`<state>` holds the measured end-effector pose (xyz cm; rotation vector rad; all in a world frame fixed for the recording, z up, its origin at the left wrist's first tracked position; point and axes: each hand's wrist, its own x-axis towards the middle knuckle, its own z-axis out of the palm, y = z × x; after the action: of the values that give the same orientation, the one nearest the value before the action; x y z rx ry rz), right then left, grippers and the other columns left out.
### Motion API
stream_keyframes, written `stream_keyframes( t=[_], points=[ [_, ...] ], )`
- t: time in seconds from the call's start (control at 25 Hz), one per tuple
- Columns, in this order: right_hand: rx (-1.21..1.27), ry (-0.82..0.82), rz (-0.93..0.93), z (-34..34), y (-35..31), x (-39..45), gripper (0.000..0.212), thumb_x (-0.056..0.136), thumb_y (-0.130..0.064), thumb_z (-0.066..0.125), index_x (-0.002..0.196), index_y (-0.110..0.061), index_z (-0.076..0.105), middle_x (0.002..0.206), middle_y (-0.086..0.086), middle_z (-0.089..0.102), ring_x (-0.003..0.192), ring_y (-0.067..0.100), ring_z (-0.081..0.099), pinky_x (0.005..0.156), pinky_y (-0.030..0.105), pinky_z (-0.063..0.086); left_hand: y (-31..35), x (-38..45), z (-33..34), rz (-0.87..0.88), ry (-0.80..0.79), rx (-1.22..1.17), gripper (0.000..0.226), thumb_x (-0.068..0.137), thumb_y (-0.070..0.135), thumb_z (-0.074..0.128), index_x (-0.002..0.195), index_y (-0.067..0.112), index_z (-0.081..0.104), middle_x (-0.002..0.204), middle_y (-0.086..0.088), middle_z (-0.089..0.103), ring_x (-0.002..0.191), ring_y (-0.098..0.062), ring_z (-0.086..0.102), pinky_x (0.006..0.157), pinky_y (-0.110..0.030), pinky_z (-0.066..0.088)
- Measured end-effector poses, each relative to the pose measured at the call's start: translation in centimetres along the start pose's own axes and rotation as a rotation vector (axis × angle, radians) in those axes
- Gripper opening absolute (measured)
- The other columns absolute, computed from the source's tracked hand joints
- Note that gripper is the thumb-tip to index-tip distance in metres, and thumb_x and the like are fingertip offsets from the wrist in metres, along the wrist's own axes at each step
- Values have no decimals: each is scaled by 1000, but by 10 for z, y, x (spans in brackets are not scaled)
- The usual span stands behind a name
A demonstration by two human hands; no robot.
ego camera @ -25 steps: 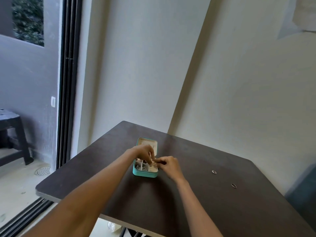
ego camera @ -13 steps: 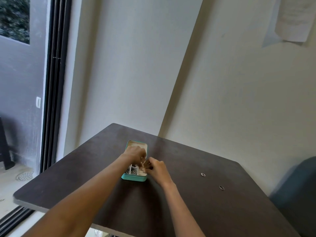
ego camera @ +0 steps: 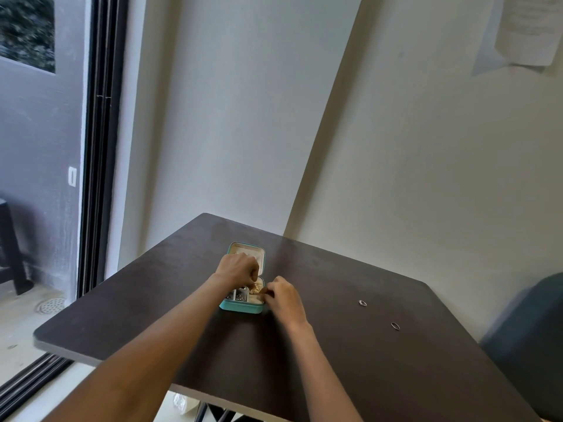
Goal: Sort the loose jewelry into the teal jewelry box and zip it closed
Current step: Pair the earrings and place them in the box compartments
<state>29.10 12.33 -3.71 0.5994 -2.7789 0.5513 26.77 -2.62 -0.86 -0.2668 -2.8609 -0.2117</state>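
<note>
The teal jewelry box lies open on the dark table, its cream lid flat behind the tray. Small pieces fill the tray's compartments. My left hand hovers over the tray with curled fingers, pinching a gold piece of jewelry. My right hand is at the box's right edge and pinches the same gold piece. Two loose rings lie on the table to the right: one ring and a second ring nearer to me.
The table stands in a wall corner, with a sliding glass door at the left. A dark blue chair stands at the table's right. A paper sheet hangs on the wall.
Both hands stay at the box, working the gold piece slightly lower into the tray. The camera view has shifted a little; the rings have not moved.
</note>
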Motion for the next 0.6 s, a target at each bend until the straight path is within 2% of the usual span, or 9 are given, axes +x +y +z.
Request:
stream_keyframes(
  t=[0.16,0.32,0.6],
  points=[
    [-19,42,-44,2,-2,-1,9,90,-13,56,97,-9,60,98,8,60,90,24,60,74,35,49,1,-1,-1,1,1,-7,16,79,31,68,93,23,71,103,1,68,99,-17,62,68,-26,40],
    [-148,20,-103,3,-4,-2,20,93,-16,51,109,-14,63,98,8,55,88,26,58,70,36,48,1,-1,-1,-11,17,-37,15,81,28,65,92,22,72,105,1,68,99,-19,62,67,-25,39],
    [-78,73,-14,7,2,-6,19,95,-22,51,101,-9,63,101,6,55,90,22,59,73,34,51,0,-2,-1,-9,-2,-48,17,77,31,72,92,23,72,103,2,68,98,-16,61,66,-24,39]
  ],
)
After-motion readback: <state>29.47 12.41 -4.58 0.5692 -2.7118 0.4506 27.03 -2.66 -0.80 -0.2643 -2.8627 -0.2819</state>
